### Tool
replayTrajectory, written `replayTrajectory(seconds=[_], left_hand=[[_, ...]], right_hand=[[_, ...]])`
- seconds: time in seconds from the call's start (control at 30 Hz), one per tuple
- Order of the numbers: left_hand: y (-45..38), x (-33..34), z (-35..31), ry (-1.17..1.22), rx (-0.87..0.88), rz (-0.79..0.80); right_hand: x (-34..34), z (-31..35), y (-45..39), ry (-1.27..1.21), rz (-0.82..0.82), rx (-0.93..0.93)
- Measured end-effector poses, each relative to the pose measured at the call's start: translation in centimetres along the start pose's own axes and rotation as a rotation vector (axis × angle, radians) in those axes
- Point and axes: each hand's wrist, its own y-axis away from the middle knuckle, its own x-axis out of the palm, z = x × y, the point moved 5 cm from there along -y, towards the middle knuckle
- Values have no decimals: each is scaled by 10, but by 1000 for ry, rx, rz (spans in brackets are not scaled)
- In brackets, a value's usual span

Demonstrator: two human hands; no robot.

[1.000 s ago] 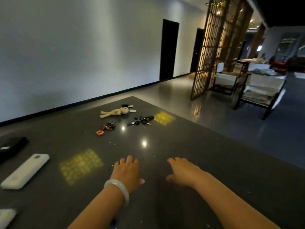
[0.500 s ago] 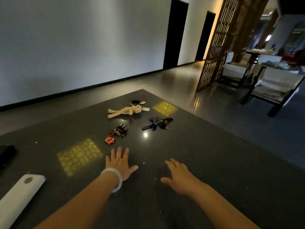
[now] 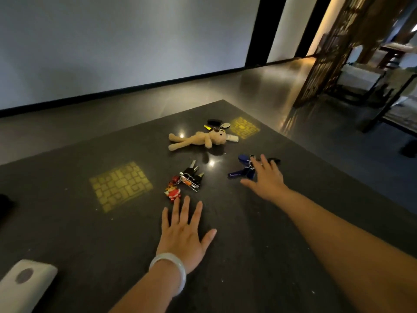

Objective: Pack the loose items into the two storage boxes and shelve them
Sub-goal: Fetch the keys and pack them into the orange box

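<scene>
Head view:
- Table: dark speckled top, with two yellow brick-patterned patches of light on it, one left of centre and one at the far corner.
- Left hand: palm down, fingers straight and spread, low over the table; whether it touches the top cannot be told. A pale bangle sits on the wrist. The fingertips lie just short of the red figurine charm.
- Right hand: stretched forward, fingers spread and relaxed, over the near edge of the blue key bunch; it grips nothing.
- Key bunch with red figurine charm: black-headed keys on a ring, lying flat near the table's centre, between the two hands.
- Blue key bunch: blue fobs and a dark piece, partly hidden by the right hand.
- Plush bear keychain: beige, lying on its side farther back, with a white tag and small dark and yellow pieces beside its head.
- White oblong device: near left corner of the table, with a grey round spot on top.
- Wooden lattice screen: upper right, beyond the table.
</scene>
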Motion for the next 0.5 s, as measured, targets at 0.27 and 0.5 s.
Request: replayTrajectory(seconds=[0.27,0.5], left_hand=[[1,3,-3,-8,9,-14],[0,1,-2,-52,17,8]], right_hand=[[41,-4,9,56,-15,50],[66,6,140,157,-233,6]])
